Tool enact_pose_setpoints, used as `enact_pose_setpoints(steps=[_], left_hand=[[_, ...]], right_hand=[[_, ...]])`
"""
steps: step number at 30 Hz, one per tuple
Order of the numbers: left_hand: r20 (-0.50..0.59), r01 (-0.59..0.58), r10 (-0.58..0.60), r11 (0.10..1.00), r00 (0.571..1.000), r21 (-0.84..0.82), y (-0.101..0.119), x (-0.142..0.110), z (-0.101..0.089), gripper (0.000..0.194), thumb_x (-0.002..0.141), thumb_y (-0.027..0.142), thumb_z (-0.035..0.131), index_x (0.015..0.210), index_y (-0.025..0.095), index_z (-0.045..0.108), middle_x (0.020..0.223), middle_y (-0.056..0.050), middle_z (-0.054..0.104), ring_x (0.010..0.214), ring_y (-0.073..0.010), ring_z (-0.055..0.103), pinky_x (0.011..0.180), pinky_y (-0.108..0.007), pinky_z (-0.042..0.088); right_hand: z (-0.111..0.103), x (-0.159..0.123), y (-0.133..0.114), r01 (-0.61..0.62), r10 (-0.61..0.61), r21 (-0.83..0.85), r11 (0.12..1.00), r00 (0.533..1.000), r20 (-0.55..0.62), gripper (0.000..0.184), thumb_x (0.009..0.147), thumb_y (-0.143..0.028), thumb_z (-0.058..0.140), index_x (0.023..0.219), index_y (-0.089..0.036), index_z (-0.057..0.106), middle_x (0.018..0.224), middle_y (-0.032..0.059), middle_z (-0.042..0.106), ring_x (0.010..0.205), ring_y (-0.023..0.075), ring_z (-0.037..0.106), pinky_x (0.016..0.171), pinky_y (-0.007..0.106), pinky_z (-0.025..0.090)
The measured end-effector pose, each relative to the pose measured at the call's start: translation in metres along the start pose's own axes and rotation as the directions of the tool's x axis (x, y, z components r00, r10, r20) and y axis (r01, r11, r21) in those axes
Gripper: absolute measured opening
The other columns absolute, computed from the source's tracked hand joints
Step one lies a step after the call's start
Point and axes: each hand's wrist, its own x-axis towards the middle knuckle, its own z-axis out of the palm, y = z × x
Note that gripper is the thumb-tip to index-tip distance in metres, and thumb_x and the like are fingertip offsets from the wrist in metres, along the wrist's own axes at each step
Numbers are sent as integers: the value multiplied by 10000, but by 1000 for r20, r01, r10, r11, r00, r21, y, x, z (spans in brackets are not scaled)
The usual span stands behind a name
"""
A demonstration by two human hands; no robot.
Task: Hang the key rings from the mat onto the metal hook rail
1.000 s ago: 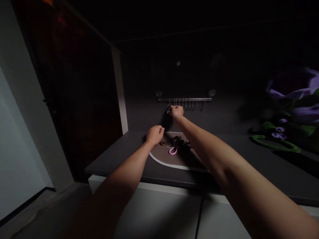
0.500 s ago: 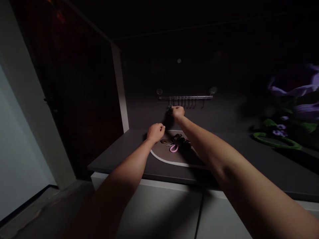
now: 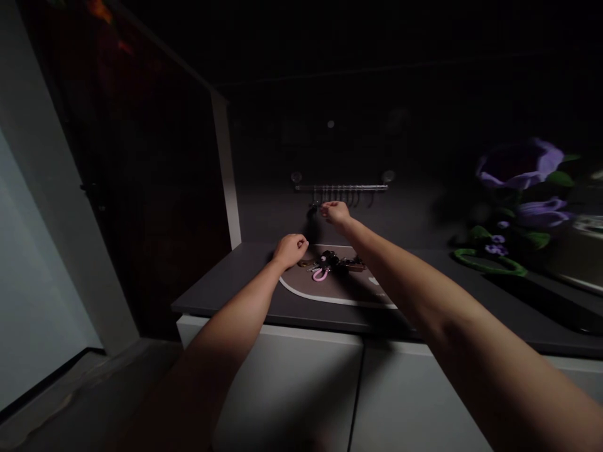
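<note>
My right hand [image 3: 335, 212] is up at the left end of a clear hook rail [image 3: 348, 188] on the dark wall. Just left of its slightly parted fingertips, a small dark bunch, apparently keys [image 3: 313, 206], hangs under a hook. My left hand [image 3: 289, 251] is lower, over the left edge of a brown mat with a white rim [image 3: 320, 298]. Its fingers are curled closed, and whatever they may hold is hidden. Beside it on the mat lies a pile of keys [image 3: 328, 258] with a pink loop [image 3: 320, 275]. My right forearm partly covers the mat.
The mat is on a dark countertop [image 3: 211, 282] above white cabinet fronts [image 3: 301, 383]. Purple artificial flowers [image 3: 522, 166] with a green ring base [image 3: 490, 263] stand at the right, near a round metallic object [image 3: 581, 248]. A dark door [image 3: 155, 207] is at the left.
My right hand has drawn slightly right, away from the dark bunch, which stays at the hook. My left hand stays over the mat's edge. The view has turned a little right.
</note>
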Motion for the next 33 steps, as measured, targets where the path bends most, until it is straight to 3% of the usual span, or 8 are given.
enact_pose_setpoints(steps=[2, 7, 11, 14, 20, 33], left_hand=[[34, -49, 49, 999, 998, -15, 3, -1, -1, 188, 781, 232, 476, 783, 175, 655, 762, -33, 647, 717, -133, 547, 684, -239, 403], [133, -144, 147, 989, 980, -29, 11, -4, -4, 187, 784, 241, 492, 841, 184, 661, 847, -44, 653, 817, -157, 549, 763, -266, 404], [223, -237, 247, 969, 943, -69, 17, -6, -6, 177, 783, 232, 518, 878, 194, 662, 905, -43, 651, 887, -163, 540, 831, -284, 392], [297, -279, 292, 956, 909, -85, 20, -7, -6, 170, 787, 231, 528, 886, 214, 666, 910, -37, 638, 913, -157, 533, 858, -284, 381], [381, -289, 327, 945, 865, -153, 20, -6, 0, 190, 776, 199, 548, 926, 243, 656, 976, -18, 622, 973, -150, 512, 907, -282, 351], [371, -277, 331, 941, 867, -193, 17, -8, 2, 154, 750, 203, 571, 902, 194, 599, 953, -22, 591, 941, -147, 496, 865, -270, 345]], right_hand=[[-8, -18, -6, -85, 81, 78, 993, 995, 52, 115, 766, -151, 500, 819, -114, 594, 717, 55, 650, 521, 62, 540, 556, 187, 427], [-20, -58, 9, -46, 30, 105, 993, 988, 149, 138, 780, -181, 517, 874, -111, 591, 794, 70, 663, 627, 80, 584, 660, 218, 450], [-30, -79, 39, 94, -79, -84, 992, 982, 170, 177, 778, -169, 529, 923, -102, 605, 879, 88, 669, 755, 108, 607, 753, 242, 448], [-41, -90, 54, 220, -158, -318, 922, 965, 208, 197, 777, -202, 548, 944, -137, 629, 952, 80, 668, 867, 142, 603, 823, 274, 431], [-52, -97, 60, 292, -144, -530, 796, 942, 303, 220, 800, -214, 512, 956, -155, 656, 994, 83, 667, 943, 183, 595, 856, 292, 416], [-45, -93, 61, 273, -106, -596, 755, 948, 300, 240, 814, -224, 493, 958, -147, 669, 957, 95, 674, 903, 187, 601, 798, 259, 413]])
